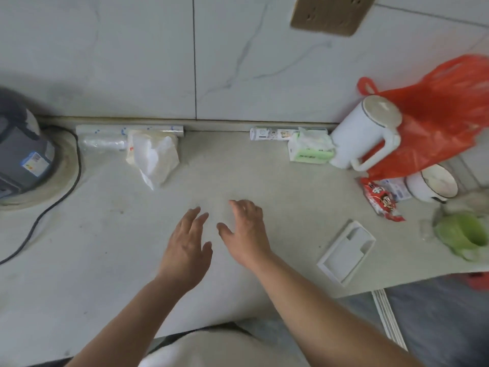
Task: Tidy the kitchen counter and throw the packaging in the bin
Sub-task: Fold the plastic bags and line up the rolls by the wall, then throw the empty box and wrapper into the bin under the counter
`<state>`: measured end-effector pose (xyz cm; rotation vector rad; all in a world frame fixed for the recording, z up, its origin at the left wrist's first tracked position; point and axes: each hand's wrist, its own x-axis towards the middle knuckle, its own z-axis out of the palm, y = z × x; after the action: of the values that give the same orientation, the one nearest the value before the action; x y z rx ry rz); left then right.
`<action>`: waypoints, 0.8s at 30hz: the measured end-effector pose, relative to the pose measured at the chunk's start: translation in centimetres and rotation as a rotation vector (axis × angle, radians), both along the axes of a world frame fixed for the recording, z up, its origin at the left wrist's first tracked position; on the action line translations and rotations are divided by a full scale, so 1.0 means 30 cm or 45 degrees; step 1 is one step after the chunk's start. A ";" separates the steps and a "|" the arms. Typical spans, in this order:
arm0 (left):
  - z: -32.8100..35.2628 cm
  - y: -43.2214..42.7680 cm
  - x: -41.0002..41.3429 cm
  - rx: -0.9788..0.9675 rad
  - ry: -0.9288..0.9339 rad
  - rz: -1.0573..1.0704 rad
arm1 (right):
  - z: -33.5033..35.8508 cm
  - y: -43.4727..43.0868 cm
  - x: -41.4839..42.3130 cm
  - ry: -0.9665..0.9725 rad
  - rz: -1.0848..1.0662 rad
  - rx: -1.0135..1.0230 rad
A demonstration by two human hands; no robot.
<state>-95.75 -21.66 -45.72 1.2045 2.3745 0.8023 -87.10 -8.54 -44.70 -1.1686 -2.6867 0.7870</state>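
Head view: my left hand [185,250] and right hand [246,234], both spread and empty over the counter [105,234] middle; packaging, white tray [346,252] by the front edge, red wrapper [383,201] toward the right edge, best gathered right-handed, tray lifted by its rim.

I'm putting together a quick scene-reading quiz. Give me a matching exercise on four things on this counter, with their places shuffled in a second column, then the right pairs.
Things
1. white kettle
2. red snack packet
3. white packaging tray
4. grey appliance

Places
A. far left of the counter, with a dark cable trailing from it
B. near the front edge, at the right
C. back right, in front of the red bag
D. just left of the enamel bowl

Pairs: 1-C; 2-D; 3-B; 4-A
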 end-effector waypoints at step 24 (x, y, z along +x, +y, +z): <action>0.025 0.041 0.419 0.007 0.053 -0.461 | 0.039 -0.067 0.606 -0.114 -0.369 -0.010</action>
<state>-83.16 -20.43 -44.98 1.6036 2.0930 0.6685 -68.92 -10.55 -43.52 -1.5827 -2.4979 0.7140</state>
